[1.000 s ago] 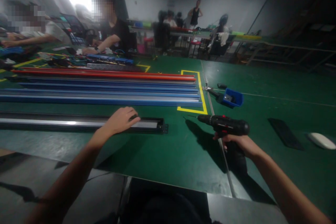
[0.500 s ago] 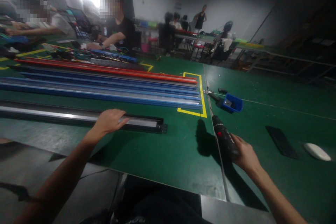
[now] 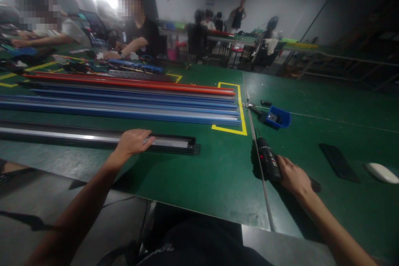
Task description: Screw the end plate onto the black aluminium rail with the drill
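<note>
My left hand (image 3: 134,142) is wrapped over a long black frame (image 3: 190,145) with a pale strip inside, near its right end cap. The frame lies flat on the green tabletop and runs out of view to the left. In my right hand (image 3: 294,178) is a black cordless drill (image 3: 268,161), gripped by its handle, with the bit pointing away from me. It lies low over or on the table beside the seam; whether it touches cannot be made out. Beyond the frame lie several long blue rails (image 3: 156,112) and a red rail (image 3: 149,84).
Yellow tape (image 3: 243,112) marks the rail ends. Right of it are a dark-handled tool (image 3: 255,110) and a blue bin (image 3: 277,117) holding small parts. Farther right lie a black flat piece (image 3: 339,163) and a white rounded object (image 3: 380,173). Co-workers sit across the table.
My right hand has lowered the drill towards the table, its shadow now close beside it. My left hand stays on the black frame. The view has shifted slightly.
</note>
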The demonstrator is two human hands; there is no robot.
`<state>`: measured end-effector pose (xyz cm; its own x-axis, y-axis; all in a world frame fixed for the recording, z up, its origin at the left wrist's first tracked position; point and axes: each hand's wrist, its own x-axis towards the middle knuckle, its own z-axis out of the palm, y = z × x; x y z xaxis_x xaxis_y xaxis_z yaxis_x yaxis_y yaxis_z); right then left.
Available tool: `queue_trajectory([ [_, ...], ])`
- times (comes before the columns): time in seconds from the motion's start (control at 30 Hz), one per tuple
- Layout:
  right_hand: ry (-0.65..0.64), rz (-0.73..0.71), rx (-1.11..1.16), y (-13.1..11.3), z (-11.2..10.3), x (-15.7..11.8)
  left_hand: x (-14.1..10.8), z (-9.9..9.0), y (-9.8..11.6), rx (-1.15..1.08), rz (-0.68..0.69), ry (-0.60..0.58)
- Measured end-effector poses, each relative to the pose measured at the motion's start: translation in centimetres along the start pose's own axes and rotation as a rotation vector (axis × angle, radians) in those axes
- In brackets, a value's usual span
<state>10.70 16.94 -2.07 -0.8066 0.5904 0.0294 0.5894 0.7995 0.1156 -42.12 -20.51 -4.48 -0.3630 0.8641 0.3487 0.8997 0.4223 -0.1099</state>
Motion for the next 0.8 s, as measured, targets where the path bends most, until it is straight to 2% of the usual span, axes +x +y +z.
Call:
queue_trajectory([
  [0.27,-0.060,-0.011,-0.055,0.3,-1.0,0.9,0.1,0.2,-0.1,0.006,0.020,0.058],
  [0.43,-0.116,-0.049,-0.040,0.5,-1.7,1.1,0.1,0.1,0.1,0.050,0.002,0.022],
  [0.8,-0.357,-0.102,0.303,2.5,-3.4,3.0,0.4,-0.5,0.4,0.042,-0.012,-0.029],
])
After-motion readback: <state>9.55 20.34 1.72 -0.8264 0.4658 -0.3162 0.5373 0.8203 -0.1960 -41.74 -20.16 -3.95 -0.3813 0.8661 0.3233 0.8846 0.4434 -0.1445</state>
